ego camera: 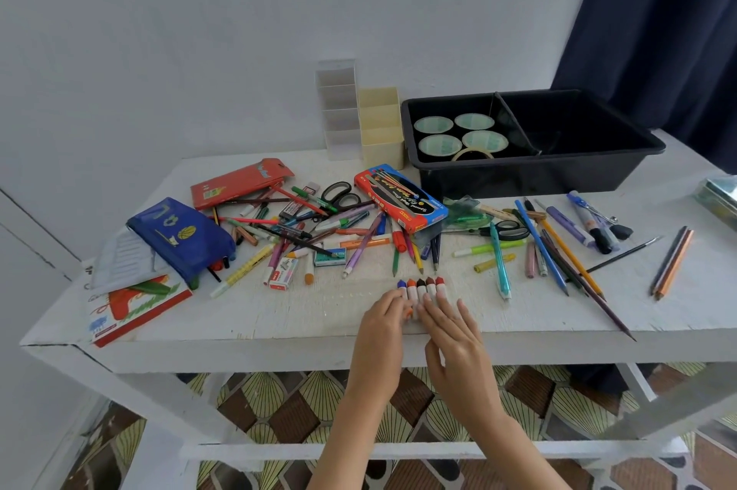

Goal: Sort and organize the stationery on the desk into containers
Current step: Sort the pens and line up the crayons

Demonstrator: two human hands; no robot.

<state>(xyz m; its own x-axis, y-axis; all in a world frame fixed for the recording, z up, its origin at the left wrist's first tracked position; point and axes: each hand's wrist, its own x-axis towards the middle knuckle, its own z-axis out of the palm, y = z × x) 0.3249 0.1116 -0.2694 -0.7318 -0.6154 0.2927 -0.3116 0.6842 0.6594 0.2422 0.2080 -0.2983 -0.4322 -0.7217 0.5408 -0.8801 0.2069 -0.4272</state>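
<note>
White desk (279,314), cluttered across most of its top. Black bin (622,170) stood at the back right, tape rolls (434,124) in its left compartment; cream organizer (381,126) just left of it, seemingly empty. Five crayons (421,288) lay side by side near the front edge, tips pointing away. Right hand (454,330) rested flat on their near ends, fingers straight, grasping nothing. Left hand (383,320) pressed against the row's left side with fingers bent (whether it actually pinched a crayon, could not tell). Risks, as judged: the row sat close to the edge, so a loose two-handed scoop could roll a crayon onto the floor; the carry to the organizer crosses the pen pile, where a dropped crayon would be lost among pens. A long dark pencil (616,318) overhung the edge and a passing forearm could knock it off.
</note>
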